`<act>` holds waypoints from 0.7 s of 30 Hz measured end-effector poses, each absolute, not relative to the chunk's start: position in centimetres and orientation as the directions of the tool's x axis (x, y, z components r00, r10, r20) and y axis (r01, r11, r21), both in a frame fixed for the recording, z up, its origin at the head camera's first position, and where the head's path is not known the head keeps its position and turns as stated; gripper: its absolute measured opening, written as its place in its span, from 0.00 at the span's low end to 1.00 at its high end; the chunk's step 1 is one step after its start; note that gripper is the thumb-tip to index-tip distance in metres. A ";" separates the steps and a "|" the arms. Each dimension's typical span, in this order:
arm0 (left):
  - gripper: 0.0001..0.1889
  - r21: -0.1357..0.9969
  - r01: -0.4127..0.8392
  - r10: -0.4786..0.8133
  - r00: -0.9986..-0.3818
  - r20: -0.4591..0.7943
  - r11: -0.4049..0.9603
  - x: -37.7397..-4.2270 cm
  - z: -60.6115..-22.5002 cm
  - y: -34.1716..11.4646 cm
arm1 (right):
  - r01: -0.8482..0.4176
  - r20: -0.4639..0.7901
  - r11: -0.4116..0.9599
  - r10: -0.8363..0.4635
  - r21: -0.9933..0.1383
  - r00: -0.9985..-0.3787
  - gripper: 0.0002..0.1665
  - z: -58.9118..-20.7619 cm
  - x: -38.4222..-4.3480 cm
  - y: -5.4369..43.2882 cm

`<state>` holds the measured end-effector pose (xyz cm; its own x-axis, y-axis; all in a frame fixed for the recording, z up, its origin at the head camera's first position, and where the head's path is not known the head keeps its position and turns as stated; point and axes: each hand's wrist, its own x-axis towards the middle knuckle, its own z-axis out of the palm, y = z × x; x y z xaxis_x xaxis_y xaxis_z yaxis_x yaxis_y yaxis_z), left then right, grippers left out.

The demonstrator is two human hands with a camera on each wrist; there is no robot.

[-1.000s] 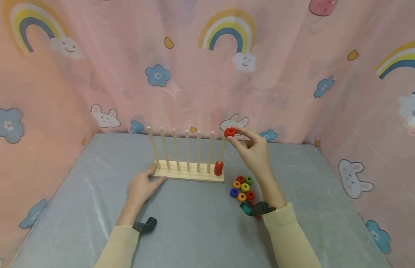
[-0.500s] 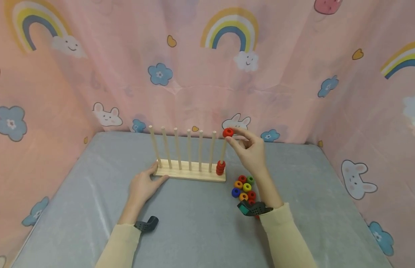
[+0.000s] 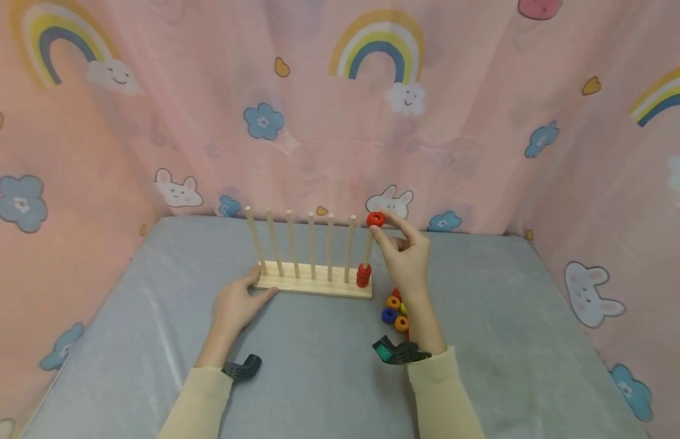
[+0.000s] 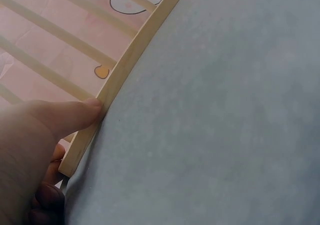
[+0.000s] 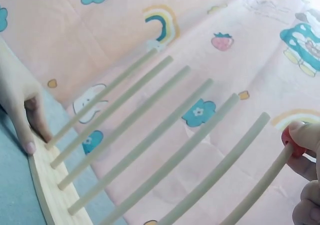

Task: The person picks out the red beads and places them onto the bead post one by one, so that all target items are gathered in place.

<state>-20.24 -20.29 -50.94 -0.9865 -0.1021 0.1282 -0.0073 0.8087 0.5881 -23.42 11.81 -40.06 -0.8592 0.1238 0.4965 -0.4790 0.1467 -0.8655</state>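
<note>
A wooden peg rack with several upright pegs stands on the table. My left hand grips its left end, thumb along the front edge and fingers behind. At the top of the rightmost peg, my right hand pinches a red bead between thumb and fingertips. In the right wrist view the peg's tip meets the hole of that bead; how far it is threaded cannot be told. A short stack of red beads sits at the foot of the same peg. The other pegs are bare.
Loose beads lie right of the rack, partly hidden by my right forearm: a blue bead, orange beads and bits of red and yellow. Grey cloth covers the table. A pink printed curtain hangs around the back and sides.
My right hand has shifted slightly left, bringing the red bead onto the rightmost peg's top, and its forearm now covers more loose beads. The left hand keeps its grip. The view has shifted slightly.
</note>
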 end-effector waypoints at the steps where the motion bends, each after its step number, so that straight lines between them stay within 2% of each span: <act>1: 0.40 0.588 -0.005 -0.099 -0.987 0.129 0.809 -20.3 -50.9 -20.2 | -0.473 0.491 0.146 0.135 -0.869 -0.860 0.20 -40.1 -23.3 11.8; 10: 0.40 0.591 -0.005 -0.098 -0.987 0.125 0.806 -20.4 -50.8 -20.1 | -0.496 0.520 0.167 0.161 -0.852 -0.839 0.20 -40.1 -23.0 11.6; 21: 0.40 0.602 -0.016 -0.099 -0.989 0.105 0.798 -20.1 -50.9 -20.2 | -0.522 0.568 0.261 0.146 -0.812 -0.810 0.21 -40.5 -22.7 11.5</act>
